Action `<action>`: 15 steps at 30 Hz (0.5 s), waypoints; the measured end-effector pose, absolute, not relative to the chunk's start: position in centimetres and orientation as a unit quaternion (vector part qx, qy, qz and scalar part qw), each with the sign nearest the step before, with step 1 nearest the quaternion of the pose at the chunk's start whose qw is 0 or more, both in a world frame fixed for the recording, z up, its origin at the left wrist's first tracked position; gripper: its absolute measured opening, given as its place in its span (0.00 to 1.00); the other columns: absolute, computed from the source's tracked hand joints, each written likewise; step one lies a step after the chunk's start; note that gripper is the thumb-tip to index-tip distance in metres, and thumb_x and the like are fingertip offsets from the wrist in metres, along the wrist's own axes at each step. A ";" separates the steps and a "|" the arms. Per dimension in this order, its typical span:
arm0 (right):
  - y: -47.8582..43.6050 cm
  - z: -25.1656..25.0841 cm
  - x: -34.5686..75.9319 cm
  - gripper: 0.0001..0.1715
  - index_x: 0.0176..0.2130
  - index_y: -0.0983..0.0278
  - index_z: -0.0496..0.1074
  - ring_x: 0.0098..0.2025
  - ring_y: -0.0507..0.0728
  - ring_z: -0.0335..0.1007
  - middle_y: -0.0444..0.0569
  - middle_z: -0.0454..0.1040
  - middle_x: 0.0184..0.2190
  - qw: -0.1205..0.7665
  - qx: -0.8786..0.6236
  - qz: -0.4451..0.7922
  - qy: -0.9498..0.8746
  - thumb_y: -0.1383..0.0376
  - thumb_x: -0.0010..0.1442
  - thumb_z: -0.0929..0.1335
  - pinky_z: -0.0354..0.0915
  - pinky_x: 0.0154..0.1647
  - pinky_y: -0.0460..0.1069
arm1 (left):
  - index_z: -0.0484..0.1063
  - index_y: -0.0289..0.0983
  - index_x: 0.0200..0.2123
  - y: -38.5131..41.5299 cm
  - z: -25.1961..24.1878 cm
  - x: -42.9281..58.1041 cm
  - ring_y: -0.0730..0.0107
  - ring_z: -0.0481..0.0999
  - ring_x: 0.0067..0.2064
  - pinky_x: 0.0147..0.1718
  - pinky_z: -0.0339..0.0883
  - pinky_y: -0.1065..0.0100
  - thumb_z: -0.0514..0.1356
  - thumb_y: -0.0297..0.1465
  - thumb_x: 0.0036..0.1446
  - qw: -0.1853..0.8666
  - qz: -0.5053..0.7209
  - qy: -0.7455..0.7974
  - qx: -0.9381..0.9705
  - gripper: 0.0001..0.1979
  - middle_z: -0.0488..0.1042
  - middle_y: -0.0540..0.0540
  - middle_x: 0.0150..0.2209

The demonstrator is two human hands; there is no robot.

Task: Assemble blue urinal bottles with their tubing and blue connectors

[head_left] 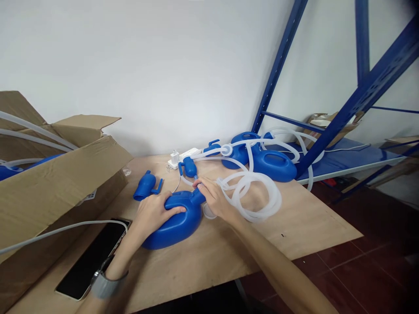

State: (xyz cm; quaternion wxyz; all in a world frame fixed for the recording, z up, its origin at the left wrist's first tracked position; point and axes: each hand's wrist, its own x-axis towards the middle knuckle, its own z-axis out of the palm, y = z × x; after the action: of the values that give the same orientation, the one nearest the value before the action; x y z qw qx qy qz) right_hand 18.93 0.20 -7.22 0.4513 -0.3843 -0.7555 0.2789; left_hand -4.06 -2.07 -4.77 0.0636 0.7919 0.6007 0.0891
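A blue plastic urinal bottle lies on its side on the wooden table, its neck pointing up and to the right. My left hand grips the bottle's body near the handle, the thumb laid across it. The fingers of my right hand are closed around the neck, hiding most of the mouth. Just past those fingers, a small clear connector shows. Beside the neck is a round translucent cap. A blue funnel-shaped head lies left of the bottle, and another blue head lies behind it.
Coiled clear tubing lies to the right, with more blue bottles behind. An open cardboard box and a phone with a cable are at left. A white power strip lies near the wall. A blue shelf frame stands at right.
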 end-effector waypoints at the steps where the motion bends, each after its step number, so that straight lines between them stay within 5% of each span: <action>1: 0.1 -7.1 19.0 0.17 0.41 0.60 0.71 0.45 0.59 0.73 0.50 0.77 0.41 0.445 -0.389 0.274 -0.759 0.61 0.74 0.57 0.65 0.51 0.54 | 0.77 0.39 0.41 -2.1 -4.7 -4.0 0.48 0.83 0.42 0.33 0.62 0.64 0.60 0.55 0.63 0.062 0.086 0.601 0.792 0.24 0.84 0.41 0.36; 9: 0.6 -6.9 19.6 0.22 0.54 0.60 0.72 0.57 0.61 0.73 0.54 0.76 0.53 0.430 -0.340 0.356 -0.757 0.53 0.75 0.58 0.64 0.63 0.58 | 0.78 0.38 0.45 -2.3 -5.0 -4.0 0.45 0.84 0.44 0.36 0.66 0.62 0.60 0.57 0.62 0.074 0.119 0.606 0.783 0.28 0.84 0.39 0.38; 15: -0.3 -11.1 20.9 0.37 0.72 0.58 0.55 0.64 0.62 0.72 0.58 0.72 0.63 0.492 -0.372 0.437 -0.654 0.51 0.77 0.42 0.69 0.63 0.62 | 0.80 0.41 0.45 -4.0 -5.5 -5.1 0.49 0.84 0.43 0.40 0.72 0.60 0.59 0.59 0.60 0.059 0.195 0.590 0.782 0.28 0.85 0.42 0.41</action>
State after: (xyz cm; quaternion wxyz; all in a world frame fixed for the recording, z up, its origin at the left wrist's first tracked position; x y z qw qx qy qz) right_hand 20.85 -0.33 -11.10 0.4924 -0.3723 -0.6544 0.4366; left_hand -5.10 -3.98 -5.54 0.0591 0.7817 0.5896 0.1945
